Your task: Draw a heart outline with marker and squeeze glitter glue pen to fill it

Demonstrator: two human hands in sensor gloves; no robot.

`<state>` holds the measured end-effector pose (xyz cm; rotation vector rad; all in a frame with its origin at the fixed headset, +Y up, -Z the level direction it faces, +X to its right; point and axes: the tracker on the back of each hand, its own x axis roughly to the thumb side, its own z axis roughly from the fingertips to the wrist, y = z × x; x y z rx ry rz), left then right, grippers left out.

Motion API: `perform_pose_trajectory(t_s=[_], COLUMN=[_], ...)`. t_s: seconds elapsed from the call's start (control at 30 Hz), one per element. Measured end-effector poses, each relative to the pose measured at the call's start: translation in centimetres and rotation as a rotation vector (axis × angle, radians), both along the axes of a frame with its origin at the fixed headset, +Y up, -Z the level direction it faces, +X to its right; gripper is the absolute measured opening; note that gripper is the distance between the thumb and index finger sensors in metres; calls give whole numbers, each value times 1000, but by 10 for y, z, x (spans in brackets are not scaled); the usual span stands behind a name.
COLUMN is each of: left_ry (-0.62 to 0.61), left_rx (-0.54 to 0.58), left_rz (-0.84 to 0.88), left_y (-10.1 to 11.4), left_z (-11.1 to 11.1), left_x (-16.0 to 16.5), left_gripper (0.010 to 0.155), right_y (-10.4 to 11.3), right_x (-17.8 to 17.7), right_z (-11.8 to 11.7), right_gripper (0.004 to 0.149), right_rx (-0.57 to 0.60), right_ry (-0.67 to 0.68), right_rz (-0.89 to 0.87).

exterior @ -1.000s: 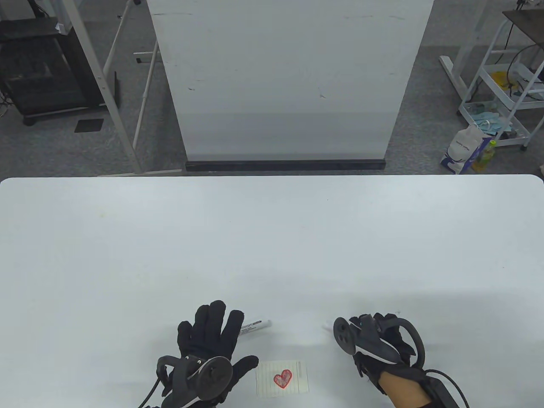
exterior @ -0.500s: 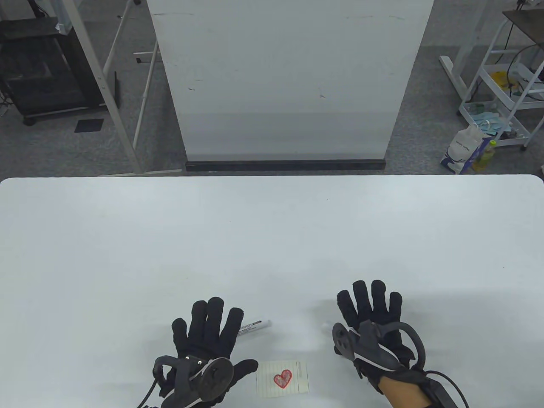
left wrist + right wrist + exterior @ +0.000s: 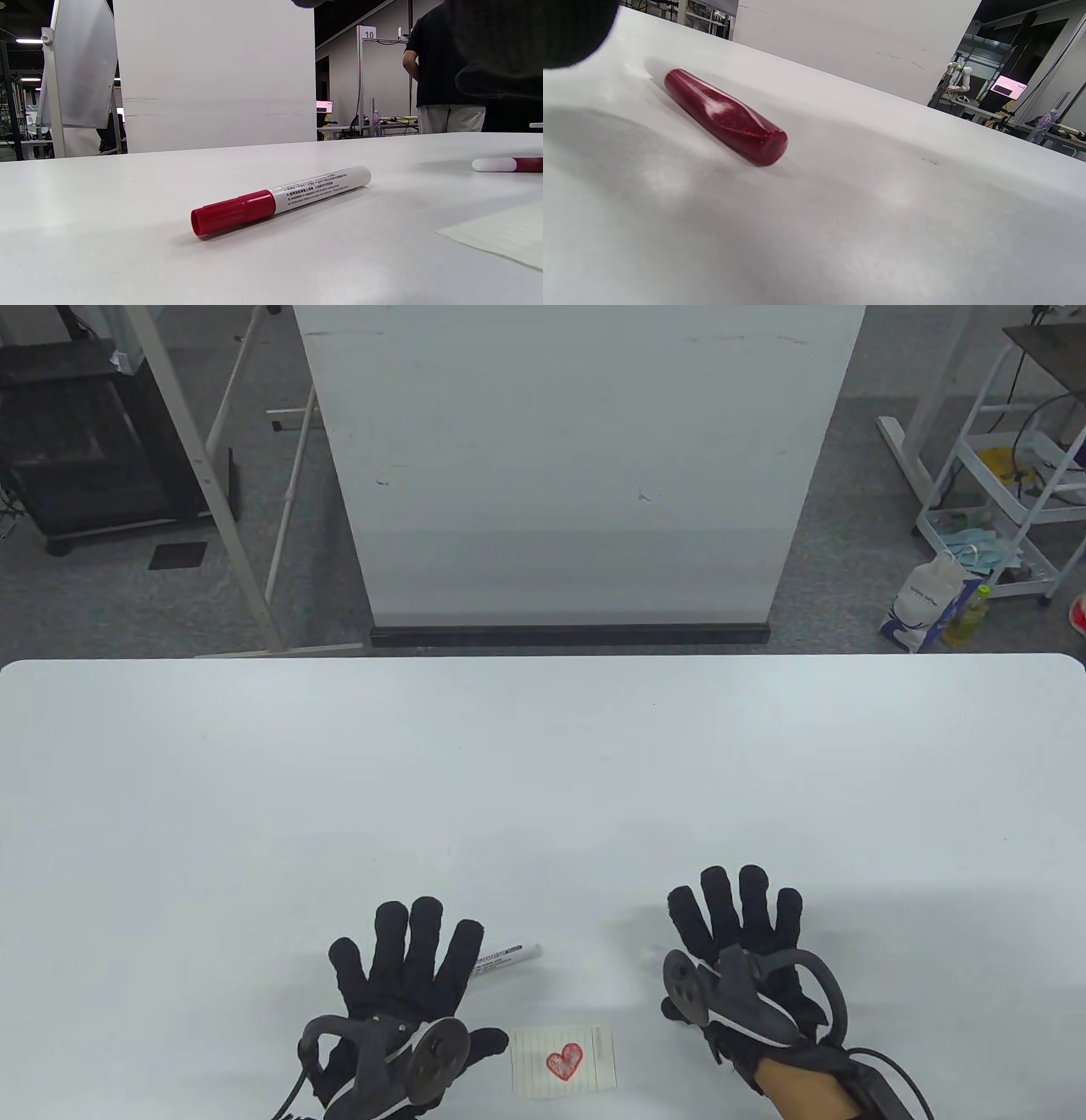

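A small lined paper (image 3: 594, 1073) with a red filled heart (image 3: 563, 1060) lies at the table's near edge, between my hands. My left hand (image 3: 407, 959) lies flat on the table with its fingers spread, holding nothing. It covers part of the red-capped white marker (image 3: 513, 956), which shows whole in the left wrist view (image 3: 280, 199). My right hand (image 3: 734, 916) also lies flat and spread, empty. The red glitter glue pen (image 3: 725, 116) lies on the table under that hand. Only its pale tip (image 3: 652, 954) shows in the table view. It also appears at the right edge of the left wrist view (image 3: 507, 164).
The white table (image 3: 543, 780) stretches far ahead of both hands. Beyond its far edge stand a large white board (image 3: 577, 466) and a white cart (image 3: 1001, 500) at the right. A person (image 3: 441, 72) stands in the background.
My right hand has uncurled from over the glue pen and now lies flat with its fingers spread. My left hand has slid a little to the left.
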<state>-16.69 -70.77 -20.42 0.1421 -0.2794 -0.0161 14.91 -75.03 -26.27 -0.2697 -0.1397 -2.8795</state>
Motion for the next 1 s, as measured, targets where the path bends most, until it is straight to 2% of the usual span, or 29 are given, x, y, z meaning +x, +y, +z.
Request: perform_pose_trajectory(t_s=[1.0], left_ry=[4], left_rx=[-99], left_rz=[-37], left_y=[-3], left_z=[-3], left_x=[3], left_gripper=[101], right_y=[-1], right_x=[-2], right_z=[2], right_gripper=[107], right_rx=[-92], right_ry=[-20], right_rz=[-19])
